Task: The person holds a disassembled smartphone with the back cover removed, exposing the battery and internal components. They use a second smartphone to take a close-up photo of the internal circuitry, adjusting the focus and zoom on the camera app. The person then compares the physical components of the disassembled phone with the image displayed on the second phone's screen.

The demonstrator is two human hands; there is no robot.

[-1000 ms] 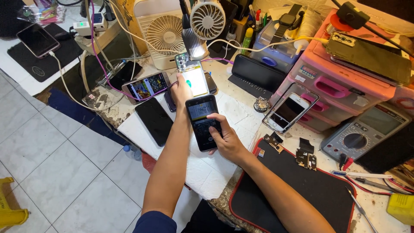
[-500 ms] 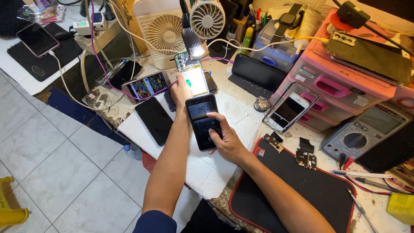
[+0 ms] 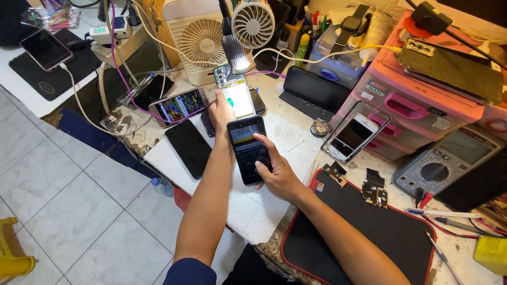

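Hands unmoved since before: right hand point(image 3: 277, 171) still grips the black phone point(image 3: 248, 149), left hand point(image 3: 221, 111) rests fingers on the opened phone point(image 3: 236, 95).

My left hand point(image 3: 221, 110) covers part of the opened phone point(image 3: 236, 95), so I can't tell its grip. The yellow stool point(image 3: 11, 253) is cut off at the frame's edge, and the screen of the black phone point(image 3: 248, 148) is too small to read.

Right hand point(image 3: 279, 177) holds phone point(image 3: 248, 149), left hand point(image 3: 221, 110) touches another
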